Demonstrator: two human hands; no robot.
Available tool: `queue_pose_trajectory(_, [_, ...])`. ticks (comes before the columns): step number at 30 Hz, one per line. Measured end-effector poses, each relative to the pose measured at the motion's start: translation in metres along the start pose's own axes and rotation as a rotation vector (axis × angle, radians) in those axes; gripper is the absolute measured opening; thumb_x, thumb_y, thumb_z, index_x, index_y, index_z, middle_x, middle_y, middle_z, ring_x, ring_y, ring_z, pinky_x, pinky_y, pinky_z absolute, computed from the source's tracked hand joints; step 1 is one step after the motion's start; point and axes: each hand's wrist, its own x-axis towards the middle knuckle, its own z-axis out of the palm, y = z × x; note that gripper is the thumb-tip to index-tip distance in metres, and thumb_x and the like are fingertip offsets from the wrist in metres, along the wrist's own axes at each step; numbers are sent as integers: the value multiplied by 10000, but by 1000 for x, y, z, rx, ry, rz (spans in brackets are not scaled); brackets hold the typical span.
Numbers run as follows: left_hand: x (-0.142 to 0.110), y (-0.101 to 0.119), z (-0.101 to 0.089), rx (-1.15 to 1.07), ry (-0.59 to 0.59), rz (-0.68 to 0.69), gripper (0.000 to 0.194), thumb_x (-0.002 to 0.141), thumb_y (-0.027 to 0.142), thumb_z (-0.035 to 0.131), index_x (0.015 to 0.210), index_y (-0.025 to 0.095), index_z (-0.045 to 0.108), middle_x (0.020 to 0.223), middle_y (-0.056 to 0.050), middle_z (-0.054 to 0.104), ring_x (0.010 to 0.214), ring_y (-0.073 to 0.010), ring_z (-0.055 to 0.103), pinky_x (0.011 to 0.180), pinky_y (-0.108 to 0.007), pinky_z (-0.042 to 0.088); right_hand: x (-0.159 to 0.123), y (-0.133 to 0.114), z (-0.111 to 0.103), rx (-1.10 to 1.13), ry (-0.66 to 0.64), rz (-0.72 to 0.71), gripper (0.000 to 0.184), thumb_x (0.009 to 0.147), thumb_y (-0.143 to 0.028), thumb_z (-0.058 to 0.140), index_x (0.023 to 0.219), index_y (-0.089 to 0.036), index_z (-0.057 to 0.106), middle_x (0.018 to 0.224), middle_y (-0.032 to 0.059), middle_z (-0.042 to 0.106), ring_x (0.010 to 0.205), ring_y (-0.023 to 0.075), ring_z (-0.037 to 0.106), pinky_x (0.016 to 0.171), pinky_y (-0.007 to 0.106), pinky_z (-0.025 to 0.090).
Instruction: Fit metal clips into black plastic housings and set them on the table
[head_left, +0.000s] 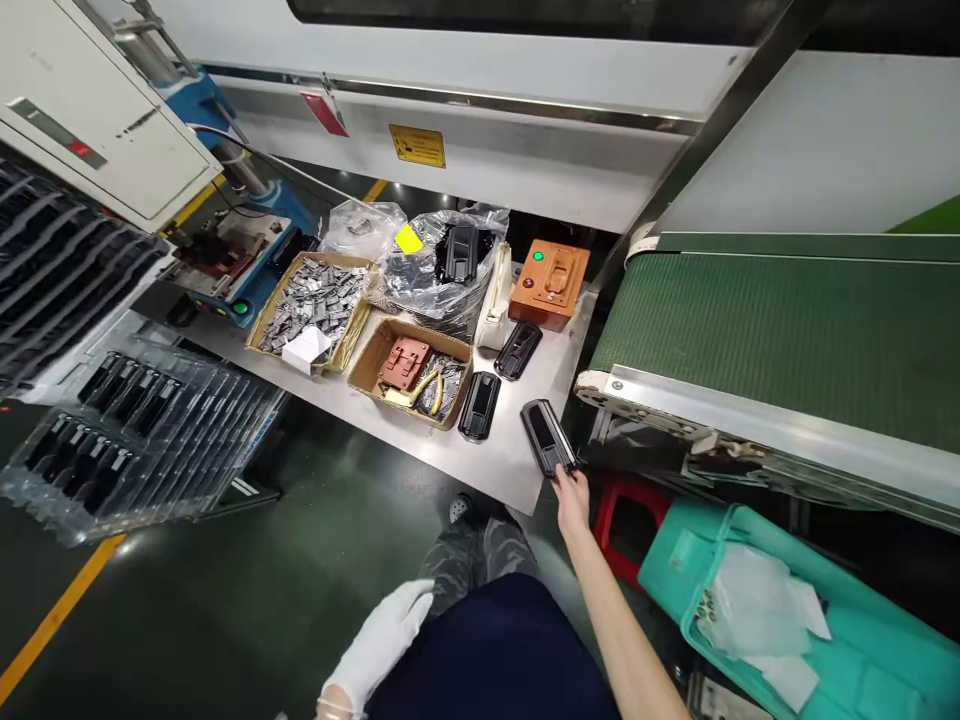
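My right hand (571,498), bare, is closed on the near end of a black plastic part (548,437) at the table's right front corner. The part is long, with rounded ends and a recessed middle. My left hand (386,632), in a white glove, hangs by my body with its fingers loosely stretched out and nothing visible in it. Two similar black parts lie on the metal table (427,450): a nearer one (479,406) beside a cardboard box, and a farther one (518,350) in front of an orange-brown fixture (550,282).
A cardboard box (367,372) holds a brown block and yellow-handled pliers (431,390). Another box (262,330) holds many small grey pieces. Behind lies a clear plastic bag (409,275) with black parts. A green conveyor (750,340) and teal bin (679,560) stand right; stacked trays (202,420) left.
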Motion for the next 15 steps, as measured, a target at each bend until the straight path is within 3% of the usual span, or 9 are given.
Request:
queue_pose_trajectory(2, [1, 36, -13, -29, 42, 60, 503, 981, 527, 426, 1317, 290, 716, 1408, -43, 722, 1340, -281, 669, 1234, -461, 477, -24, -7, -26, 42, 10, -58, 398, 1062, -549, 620, 1198, -175, 625, 1223, 113, 661, 1105, 264, 668, 987, 461, 582])
queue_pose_trajectory(4, [-4, 71, -30, -72, 164, 130, 587, 1025, 536, 429, 1506, 231, 570, 1594, -83, 568, 1495, -273, 530, 1310, -500, 375, -55, -20, -58, 77, -16, -112, 562, 903, -714, 713, 1111, -208, 584, 1144, 102, 689, 1069, 275, 681, 983, 458, 584])
queue_pose_trajectory(5, [-8, 89, -40, -107, 273, 202, 616, 1036, 525, 473, 1567, 213, 496, 1651, -103, 497, 1543, -279, 468, 1321, -524, 350, -71, -28, -74, 84, -45, -135, 645, 769, -775, 783, 1063, -245, 563, 1092, 87, 706, 1039, 278, 690, 961, 426, 593])
queue_pose_trajectory(7, [-21, 125, -60, -97, 476, 480, 702, 1026, 518, 594, 1632, 229, 388, 1697, -127, 420, 1570, -295, 423, 1320, -541, 344, -104, -47, -106, 74, -105, -166, 731, 582, -766, 892, 1026, -291, 558, 955, 51, 717, 914, 269, 707, 839, 366, 617])
queue_pose_trajectory(10, [-46, 175, -89, -28, 390, 724, 998, 892, 639, 760, 1691, 313, 259, 1711, -115, 391, 1560, -338, 424, 1294, -541, 393, -142, -69, -145, 13, -190, -234, 658, 568, -665, 968, 999, -326, 605, 870, 44, 721, 812, 287, 736, 713, 369, 635])
queue_pose_trajectory(12, [-64, 197, -101, -10, 275, 785, 908, 867, 629, 783, 1629, 304, 411, 1571, -80, 590, 1468, -328, 557, 1258, -533, 457, -155, -76, -168, 22, -264, -280, 549, 625, -650, 958, 961, -366, 630, 971, 78, 759, 968, 364, 759, 790, 471, 659])
queue_pose_trajectory(14, [-81, 204, -105, -43, 196, 739, 585, 834, 611, 827, 1327, 313, 726, 1208, 1, 802, 1253, -288, 725, 1110, -438, 607, -154, -76, -190, 33, -347, -302, 466, 618, -650, 950, 928, -457, 660, 983, 88, 762, 1138, 427, 712, 904, 599, 629])
queue_pose_trajectory(15, [-90, 203, -103, -74, 184, 683, 447, 799, 626, 850, 1107, 305, 814, 998, 22, 825, 1091, -270, 785, 985, -382, 664, -147, -75, -199, 27, -391, -307, 462, 580, -641, 958, 918, -512, 670, 927, 91, 749, 1166, 444, 691, 940, 643, 603])
